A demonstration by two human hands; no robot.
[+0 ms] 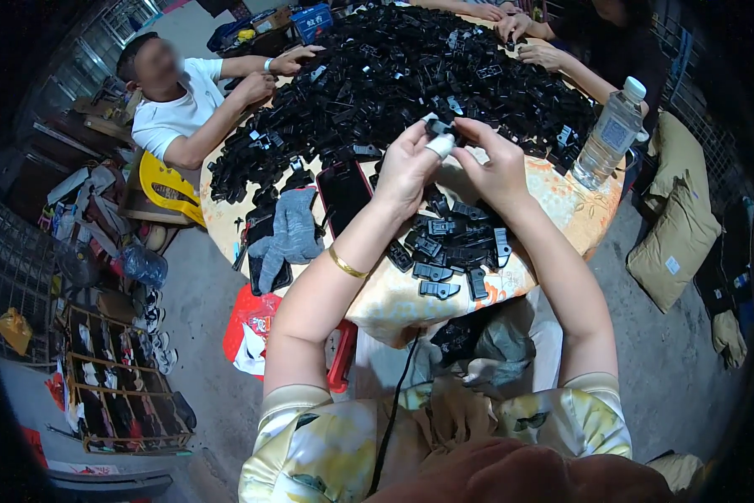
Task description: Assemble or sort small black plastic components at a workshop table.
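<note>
Both my hands meet over the near side of a round table, above a heap of black plastic parts (393, 75). A small black plastic part (436, 127) is pinched in my left hand (409, 168), whose thumb tip has a white wrap (441, 146). From the other side, the fingertips of my right hand (496, 168) close on the same part; their exact contact is partly hidden. Below my hands lies a smaller group of black clip-like parts (444, 243), several with a flat tab.
Left of my arm lie a grey glove (291, 230) and a dark phone (343, 194). A clear bottle (609, 138) stands at the table's right edge. One person (176, 105) sits at left; another person's hands (544, 54) work at the far right. Tan sacks (670, 243) lean at right.
</note>
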